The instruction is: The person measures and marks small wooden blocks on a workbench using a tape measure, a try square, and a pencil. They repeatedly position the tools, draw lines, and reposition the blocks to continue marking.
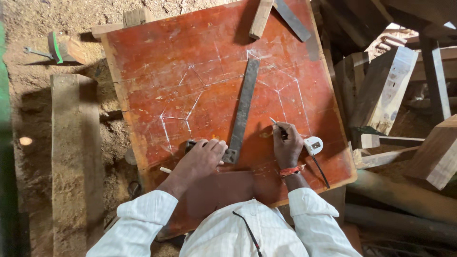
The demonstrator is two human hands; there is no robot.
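A red-brown wooden board (190, 52) lies flat, marked with white scratched lines. A dark metal try square (243, 107) rests on it, its blade running up the board. My left hand (202, 159) presses down on the square's stock near the board's front edge. My right hand (287, 145) sits just right of the blade and grips a thin pencil (277, 125), tip on the board. A small white tape measure (313, 144) lies beside my right hand. A short white stick (165, 170) lies by my left wrist.
Two wood strips (262, 19) rest on the board's far edge. Timber blocks (388, 88) and offcuts pile up at the right. A long plank (74, 157) lies on the sawdust floor at the left, with a spanner (35, 51) and block beyond it.
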